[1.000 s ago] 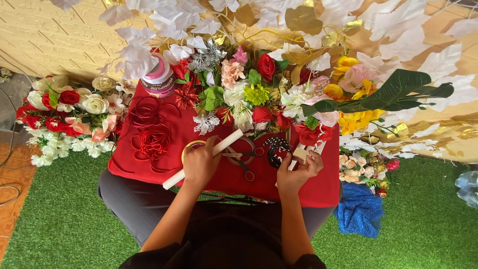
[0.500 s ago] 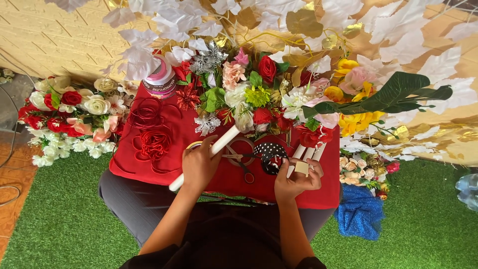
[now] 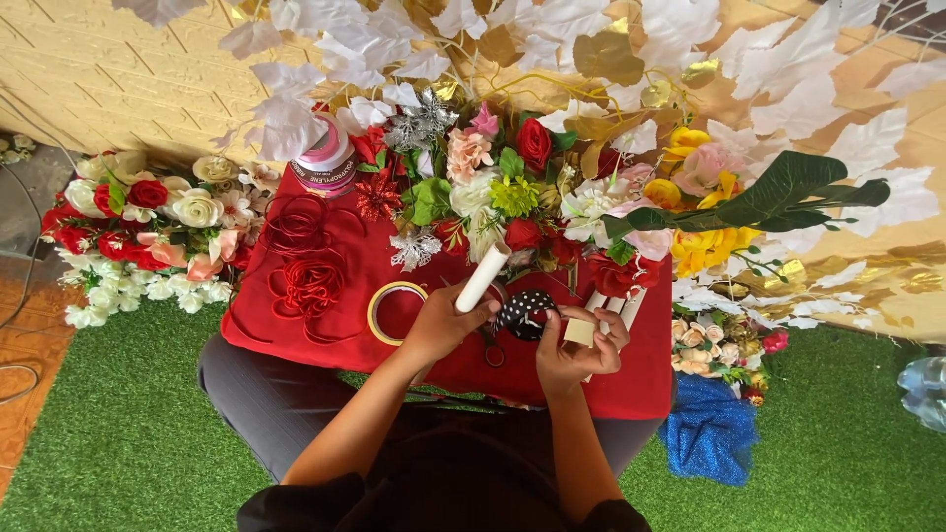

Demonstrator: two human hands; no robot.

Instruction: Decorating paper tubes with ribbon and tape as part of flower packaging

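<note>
**Head view: white stick and small beige piece held over a red work surface**

Head view looks down on a red cloth-covered table (image 3: 325, 325) bordered by green artificial grass (image 3: 118, 433). At 12 o'clock sits a dense flower arrangement (image 3: 512, 187) under white and gold leaves (image 3: 631, 49); at 9 o'clock lies a red and cream flower bunch (image 3: 138, 232); a blue glittery piece (image 3: 708, 433) lies at 4 o'clock.

The left hand (image 3: 443, 323) is closed around a white stick (image 3: 483, 277), tilted toward 1 o'clock. The right hand (image 3: 576, 350) pinches a small beige piece (image 3: 579, 332) between its fingertips. A tape ring (image 3: 394, 311) lies just beside the left hand at 9 o'clock, and a black dotted object (image 3: 522, 313) sits between the hands.

A steady stick and a fingertip hold on the piece look best for clean joining.

The stick's lower end is hidden in the fist; what the dotted object is remains unclear.
</note>
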